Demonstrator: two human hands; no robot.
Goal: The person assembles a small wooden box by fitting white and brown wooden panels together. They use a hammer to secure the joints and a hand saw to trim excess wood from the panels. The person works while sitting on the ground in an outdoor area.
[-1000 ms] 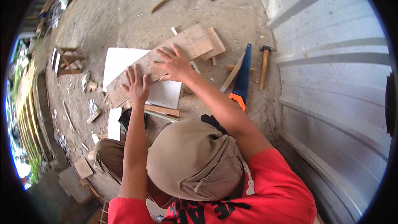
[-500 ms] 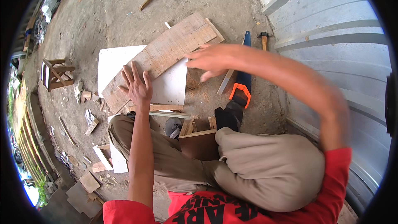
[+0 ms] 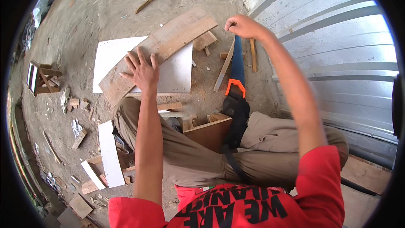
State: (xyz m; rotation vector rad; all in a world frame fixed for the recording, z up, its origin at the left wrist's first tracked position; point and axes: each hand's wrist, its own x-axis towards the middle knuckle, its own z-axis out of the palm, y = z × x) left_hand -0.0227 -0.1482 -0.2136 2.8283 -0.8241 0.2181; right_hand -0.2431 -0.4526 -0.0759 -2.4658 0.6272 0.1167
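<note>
My left hand (image 3: 143,69) lies flat with its fingers spread on a wide wooden plank (image 3: 177,33). The plank rests slantwise across a white board (image 3: 175,74) on the ground. Out to the far right, my right hand (image 3: 244,26) is raised off the plank with its fingers curled; what they hold, if anything, is hidden. Just below it are the blue blade of a handsaw (image 3: 237,61) with an orange handle, and a hammer's wooden handle (image 3: 253,55). The hammer's head is hidden behind my wrist. A thin wood strip (image 3: 224,68) lies along the saw.
A corrugated metal wall (image 3: 325,33) rises at the right. At the left stands a small wooden stool (image 3: 44,78). Between my legs is a brown wooden box (image 3: 209,133). Wood offcuts (image 3: 79,139) litter the dirt ground, and a white strip (image 3: 110,154) lies near my left leg.
My right hand has swung from the plank's right end up and to the right, its fingers going from stretched to curled. My left hand stays on the plank. My right knee has shifted outward.
</note>
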